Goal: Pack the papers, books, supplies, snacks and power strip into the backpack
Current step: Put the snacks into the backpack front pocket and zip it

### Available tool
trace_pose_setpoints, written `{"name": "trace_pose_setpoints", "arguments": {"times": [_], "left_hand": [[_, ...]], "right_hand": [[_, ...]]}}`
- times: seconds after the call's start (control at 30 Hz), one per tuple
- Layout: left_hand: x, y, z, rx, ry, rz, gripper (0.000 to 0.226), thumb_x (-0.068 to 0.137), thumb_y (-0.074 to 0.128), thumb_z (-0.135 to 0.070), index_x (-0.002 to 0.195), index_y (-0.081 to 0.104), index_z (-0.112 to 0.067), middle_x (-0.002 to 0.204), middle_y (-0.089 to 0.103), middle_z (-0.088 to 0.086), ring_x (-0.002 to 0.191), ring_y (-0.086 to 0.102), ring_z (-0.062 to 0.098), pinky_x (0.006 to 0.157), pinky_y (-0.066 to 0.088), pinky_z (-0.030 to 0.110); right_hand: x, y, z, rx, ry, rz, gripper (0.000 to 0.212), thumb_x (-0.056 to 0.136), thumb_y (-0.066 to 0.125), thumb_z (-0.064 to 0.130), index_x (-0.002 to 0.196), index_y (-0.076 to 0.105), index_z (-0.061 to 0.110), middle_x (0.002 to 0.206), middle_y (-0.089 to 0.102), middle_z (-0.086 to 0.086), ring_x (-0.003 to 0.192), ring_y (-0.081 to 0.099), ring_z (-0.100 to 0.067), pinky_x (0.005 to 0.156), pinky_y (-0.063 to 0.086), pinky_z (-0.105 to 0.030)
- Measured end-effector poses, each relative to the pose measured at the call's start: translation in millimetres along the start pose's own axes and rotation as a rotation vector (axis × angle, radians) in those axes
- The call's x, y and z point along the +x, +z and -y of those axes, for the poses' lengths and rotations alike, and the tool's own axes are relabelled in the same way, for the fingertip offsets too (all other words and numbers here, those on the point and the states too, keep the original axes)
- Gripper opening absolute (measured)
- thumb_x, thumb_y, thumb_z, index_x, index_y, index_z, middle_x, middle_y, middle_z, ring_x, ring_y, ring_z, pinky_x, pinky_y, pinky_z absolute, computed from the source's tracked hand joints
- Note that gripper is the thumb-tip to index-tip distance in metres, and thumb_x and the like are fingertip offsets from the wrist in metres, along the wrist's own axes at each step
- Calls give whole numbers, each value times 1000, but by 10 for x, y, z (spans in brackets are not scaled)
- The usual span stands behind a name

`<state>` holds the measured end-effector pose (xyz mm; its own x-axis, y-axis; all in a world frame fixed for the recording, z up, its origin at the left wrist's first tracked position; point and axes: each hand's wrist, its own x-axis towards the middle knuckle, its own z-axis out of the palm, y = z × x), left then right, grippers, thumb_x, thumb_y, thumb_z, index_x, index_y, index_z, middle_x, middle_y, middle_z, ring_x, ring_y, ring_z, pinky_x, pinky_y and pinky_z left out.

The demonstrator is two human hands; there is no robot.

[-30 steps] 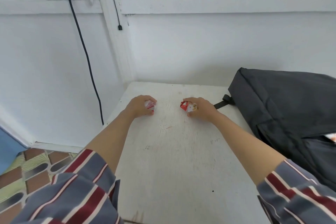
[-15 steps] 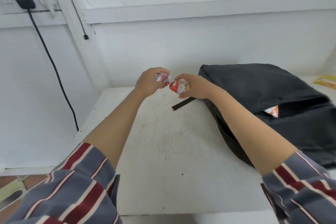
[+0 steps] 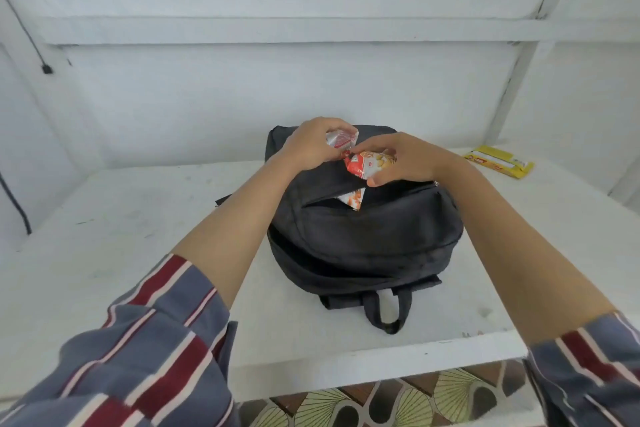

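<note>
1. Plainly, in the head view, the likeliest trouble lay at the front pocket [image 3: 323,202] of the black backpack [image 3: 363,246]. Its slit gaped only narrowly, and an orange-and-white snack packet [image 3: 354,199] poked out of it, so pushing more in could have nudged that one out onto the white table [image 3: 138,218].
2. Both hands were loaded at once, leaving neither free to hold the slit wide. A packet might have snagged on the fabric edge or slid off the bag.
3. The left hand [image 3: 308,146], at eleven o'clock from the slit, had its fingers curled round a small clear-and-red snack packet [image 3: 341,140].
4. The right hand [image 3: 408,159], at one o'clock from the slit, pinched a red snack packet [image 3: 367,165] between thumb and fingers just above the opening. The two held packets nearly touched.
5. Both forearms reached forward over the bag, converging.
6. A yellow packet [image 3: 498,165] lay on the table at two o'clock from the backpack, well apart and not yet packed.
</note>
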<state>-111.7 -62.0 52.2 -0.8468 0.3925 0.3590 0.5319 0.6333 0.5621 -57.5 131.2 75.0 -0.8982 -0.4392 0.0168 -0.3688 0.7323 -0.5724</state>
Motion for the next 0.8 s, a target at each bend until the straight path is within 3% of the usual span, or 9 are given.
{"name": "trace_pose_setpoints", "arguments": {"times": [0.17, 0.27, 0.4, 0.5, 0.57, 0.67, 0.8], "left_hand": [[82, 328, -251, 52, -67, 16, 37, 80, 71, -17, 116, 64, -26, 120, 63, -6, 112, 54, 16, 94, 46, 39], [106, 421, -369, 112, -78, 25, 36, 82, 70, -17, 117, 64, -23, 121, 63, -3, 114, 53, 17, 96, 44, 36], [56, 466, -433, 90, -86, 37, 34, 84, 68, -19, 118, 64, -21, 107, 60, 0, 110, 52, 21, 92, 41, 31], [-47, 431, -437, 20, -114, -92, 31, 79, 71, -11, 109, 68, -20, 131, 50, 8, 126, 40, 21, 104, 31, 36], [-146, 378, -430, -26, -89, -174, 25, 75, 69, -4, 97, 70, -17, 122, 53, 4, 115, 46, 15, 97, 35, 29], [-318, 348, -409, -70, -75, -115, 17, 73, 72, -6, 82, 64, -18, 85, 55, -10, 76, 49, 2, 73, 40, 21], [-480, 343, -336, -45, -81, 12, 29, 66, 81, -11, 88, 64, -22, 80, 55, -11, 72, 47, 1, 66, 37, 14]], "right_hand": [[-291, -185, -328, 40, -28, 23, 53, 75, 74, 14, 120, 55, 36, 122, 53, 8, 107, 50, -12, 84, 39, -18], [-358, -214, -407, 51, -64, 29, 53, 78, 72, 14, 124, 54, 31, 121, 51, 8, 104, 48, -10, 77, 37, -10], [-394, -189, -458, 81, -89, 16, 55, 78, 72, 16, 127, 52, 28, 122, 51, 6, 105, 49, -10, 77, 37, -10], [-405, -155, -496, 98, -76, 5, 57, 76, 75, 18, 127, 51, 27, 121, 52, 7, 107, 50, -11, 79, 40, -13], [-416, -132, -481, 119, -67, 10, 56, 74, 77, 19, 123, 51, 25, 119, 53, 7, 107, 51, -12, 79, 43, -15], [-435, -62, -435, 133, -65, 34, 53, 72, 78, 15, 117, 50, 20, 117, 54, 5, 105, 52, -12, 81, 45, -19], [-474, 28, -395, 96, -64, 104, 48, 72, 78, 12, 111, 50, 15, 105, 54, 9, 93, 54, -6, 73, 45, -15]]}}
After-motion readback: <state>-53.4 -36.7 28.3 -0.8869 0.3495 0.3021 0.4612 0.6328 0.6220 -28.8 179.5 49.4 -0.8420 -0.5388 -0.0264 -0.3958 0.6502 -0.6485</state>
